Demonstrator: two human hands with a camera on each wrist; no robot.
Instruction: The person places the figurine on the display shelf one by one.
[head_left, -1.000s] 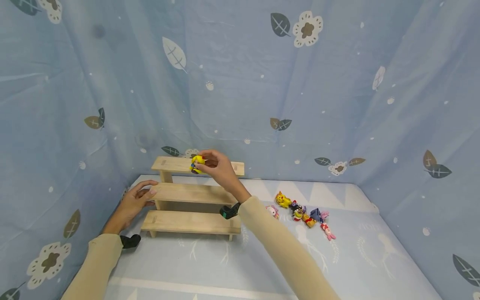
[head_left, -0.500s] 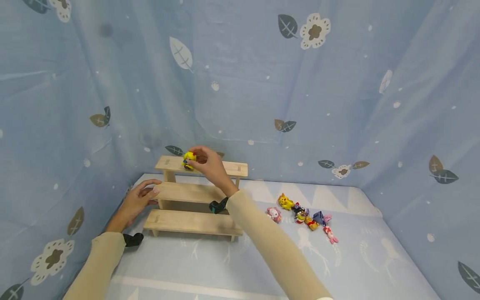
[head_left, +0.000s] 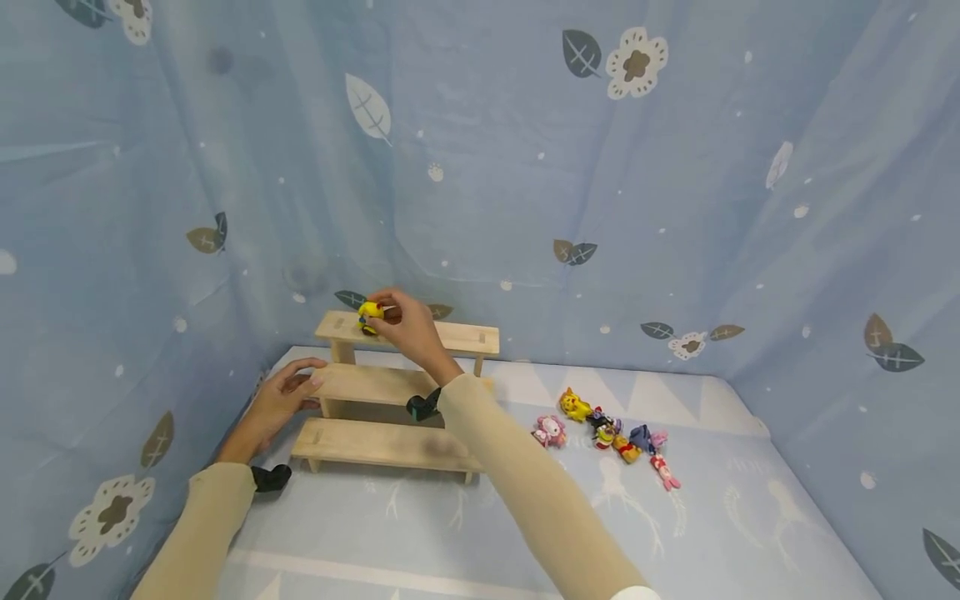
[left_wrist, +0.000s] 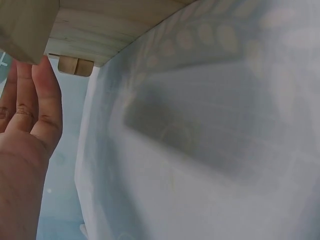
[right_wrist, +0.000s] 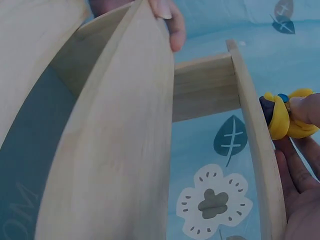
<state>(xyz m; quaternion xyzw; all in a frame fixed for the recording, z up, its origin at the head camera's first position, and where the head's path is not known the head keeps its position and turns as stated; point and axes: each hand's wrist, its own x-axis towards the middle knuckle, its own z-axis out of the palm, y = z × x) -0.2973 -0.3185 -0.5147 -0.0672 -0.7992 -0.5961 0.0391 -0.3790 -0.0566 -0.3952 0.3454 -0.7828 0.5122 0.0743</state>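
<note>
A three-tier wooden display stand [head_left: 386, 443] stands on the cloth at centre left in the head view. My left hand [head_left: 272, 406] grips the left end of its middle tier, thumb on top; the left wrist view shows the fingers [left_wrist: 47, 95] reaching under the wood. Between the thumb and fingers of my right hand [head_left: 416, 331] is a small yellow toy figure [head_left: 370, 313] with a red spot, pinched upright over the left part of the top tier. Seen in the right wrist view, the toy's dark base is right at the top board [right_wrist: 257, 135].
Several small toy figures lie on the cloth right of the stand: a pink-and-white one [head_left: 551, 431], a yellow one [head_left: 575, 406], a bear in red [head_left: 626, 450], a blue one [head_left: 641, 437] and a pink one [head_left: 664, 472]. A patterned blue curtain [head_left: 480, 167] hangs close behind.
My right hand has carried the yellow toy figure leftward along the top tier. The left hand keeps its grip on the middle tier. The head view has shifted slightly.
</note>
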